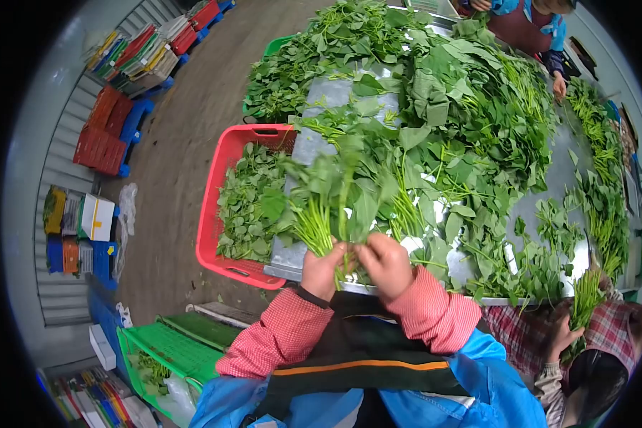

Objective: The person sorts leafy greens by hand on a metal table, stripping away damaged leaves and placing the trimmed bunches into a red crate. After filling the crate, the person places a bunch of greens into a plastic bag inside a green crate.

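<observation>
My left hand (321,271) is closed round the lower stems of a bunch of leafy greens (314,225), held upright over the table's near edge. Beside it, my right hand (385,264) is closed in a pinch at a stem near the bunch's base; the leaves above are blurred. Both hands are close together. A metal table (328,93) carries large heaps of greens (442,93). To the left of the table stands a red basket (210,207) with loose leafy greens inside.
A co-worker (524,28) stands across the table, and another (606,321) at the near right holds greens. A green basket (192,349) sits at lower left. Red crates (103,135) on blue pallets line the left wall, and more greens lie beyond the red basket.
</observation>
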A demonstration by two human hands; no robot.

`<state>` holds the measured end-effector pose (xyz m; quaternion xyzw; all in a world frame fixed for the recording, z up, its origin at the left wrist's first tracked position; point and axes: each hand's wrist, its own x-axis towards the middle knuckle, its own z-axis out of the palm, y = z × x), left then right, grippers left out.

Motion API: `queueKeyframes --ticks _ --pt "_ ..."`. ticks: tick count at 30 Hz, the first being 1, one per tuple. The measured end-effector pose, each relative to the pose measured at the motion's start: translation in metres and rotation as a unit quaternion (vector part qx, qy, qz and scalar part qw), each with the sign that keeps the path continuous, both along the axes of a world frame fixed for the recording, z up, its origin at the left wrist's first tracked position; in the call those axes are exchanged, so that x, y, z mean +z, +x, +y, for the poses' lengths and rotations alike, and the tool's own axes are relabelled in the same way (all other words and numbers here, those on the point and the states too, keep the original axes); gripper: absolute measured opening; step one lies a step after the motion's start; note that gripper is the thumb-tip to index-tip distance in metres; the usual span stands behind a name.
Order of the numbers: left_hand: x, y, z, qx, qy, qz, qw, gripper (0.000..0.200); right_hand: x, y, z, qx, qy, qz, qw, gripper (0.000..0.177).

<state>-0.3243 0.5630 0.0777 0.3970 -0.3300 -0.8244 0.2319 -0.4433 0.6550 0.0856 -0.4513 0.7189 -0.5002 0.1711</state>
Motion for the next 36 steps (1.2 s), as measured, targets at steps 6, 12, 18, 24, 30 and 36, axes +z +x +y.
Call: queueKeyframes --ticks 6,12,18,24,30,36 --pt "-0.009 0.007 -0.03 0.154 -0.009 -0.007 0.988 0.017 0.027 0.0 0.011 0.003 -0.059 0.025 0.998 0.012" --pt "-0.011 0.01 -0.031 0.074 -0.059 -0.022 0.995 0.023 -0.007 -0.037 0.012 0.01 0.196 0.111 0.974 0.021" --pt "-0.02 0.004 -0.03 -0.038 0.15 0.005 0.988 0.011 -0.045 -0.101 0.006 -0.118 0.248 0.218 0.937 0.021" --pt "-0.001 -0.002 -0.023 -0.052 0.016 0.036 0.998 0.013 -0.041 -0.089 0.014 -0.105 0.09 -0.14 0.98 0.022" --pt "0.008 -0.022 0.003 -0.061 0.032 0.031 0.997 0.012 -0.013 -0.038 0.008 0.006 -0.001 -0.377 0.926 0.021" --pt "-0.008 -0.019 0.008 0.012 0.025 0.017 0.999 0.012 -0.02 -0.001 0.006 -0.022 0.114 -0.106 0.988 0.013"
